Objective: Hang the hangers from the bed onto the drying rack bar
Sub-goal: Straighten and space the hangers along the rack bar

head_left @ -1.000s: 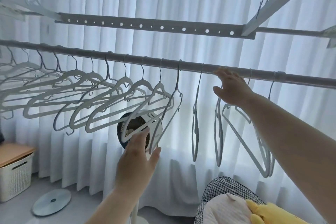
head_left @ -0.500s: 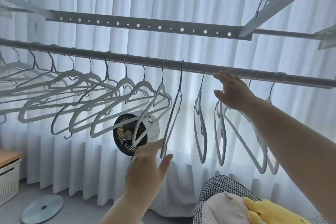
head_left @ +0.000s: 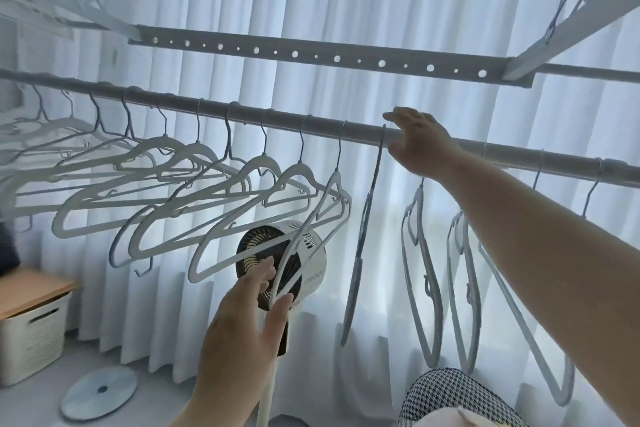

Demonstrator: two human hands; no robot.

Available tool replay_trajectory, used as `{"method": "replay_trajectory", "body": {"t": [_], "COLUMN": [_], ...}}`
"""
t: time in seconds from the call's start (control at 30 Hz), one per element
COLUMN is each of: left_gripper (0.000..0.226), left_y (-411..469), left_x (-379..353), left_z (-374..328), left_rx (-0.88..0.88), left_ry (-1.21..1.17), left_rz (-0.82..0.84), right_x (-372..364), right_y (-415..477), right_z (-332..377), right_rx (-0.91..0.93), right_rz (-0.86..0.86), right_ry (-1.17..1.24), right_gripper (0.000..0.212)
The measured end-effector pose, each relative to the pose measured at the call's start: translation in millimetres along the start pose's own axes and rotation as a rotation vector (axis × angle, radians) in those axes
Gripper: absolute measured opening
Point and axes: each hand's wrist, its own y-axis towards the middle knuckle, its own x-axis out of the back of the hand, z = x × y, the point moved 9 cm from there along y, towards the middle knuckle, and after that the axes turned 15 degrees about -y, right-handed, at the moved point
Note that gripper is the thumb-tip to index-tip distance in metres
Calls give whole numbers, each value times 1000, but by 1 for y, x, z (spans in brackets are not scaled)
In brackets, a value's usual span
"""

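Note:
The drying rack bar (head_left: 284,121) slants across the view, and several white hangers hang from it. My left hand (head_left: 246,319) reaches up with straight fingers. It touches the lower corner of a white hanger (head_left: 313,215) in the middle of the row. To its right an edge-on hanger (head_left: 362,246) hangs free. My right hand (head_left: 420,144) lies on the bar, fingers above it and thumb below, right beside that hanger's hook. More hangers (head_left: 424,288) dangle under my right forearm. The bed is out of sight.
A fan on a white pole (head_left: 311,267) stands behind the hangers, before a white curtain. Two perforated rails (head_left: 311,55) run above the bar. A white basket with a wooden lid (head_left: 31,333) and a round disc (head_left: 100,388) are low left. Checkered fabric (head_left: 446,399) lies bottom right.
My left hand has left the edge-on hanger and now touches its left neighbour. My right hand has slid left along the bar to the edge-on hanger's hook.

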Motion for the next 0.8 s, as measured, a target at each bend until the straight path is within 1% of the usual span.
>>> {"method": "replay_trajectory", "body": {"t": [0.07, 0.13, 0.2, 0.33, 0.4, 0.53, 0.63, 0.7, 0.8], "left_gripper": [87, 87, 79, 47, 42, 41, 56, 64, 58], "left_y": [4, 8, 11, 9, 6, 4, 6, 7, 8], "left_x": [-1, 0, 2, 1, 1, -3, -9, -14, -23], "left_z": [9, 14, 17, 15, 13, 12, 10, 12, 17], "left_rx": [15, 24, 37, 51, 37, 29, 38, 74, 94], "left_ry": [9, 8, 12, -5, -5, -71, -158, -213, -250], "left_rz": [22, 40, 37, 36, 46, 53, 77, 94, 146], "right_x": [-6, -12, -17, -22, -22, -21, -20, -19, -18], "right_y": [17, 31, 42, 60, 63, 65, 66, 66, 65], "right_z": [16, 30, 38, 40, 42, 45, 46, 46, 46], "right_rx": [50, 105, 134, 130, 143, 165, 182, 188, 180], "right_rz": [-1, 7, 13, 26, 4, -46, -45, -46, -51], "right_ry": [8, 12, 19, 22, 25, 23, 10, 14, 22], "right_gripper": [51, 49, 47, 42, 37, 30, 30, 30, 29]}}
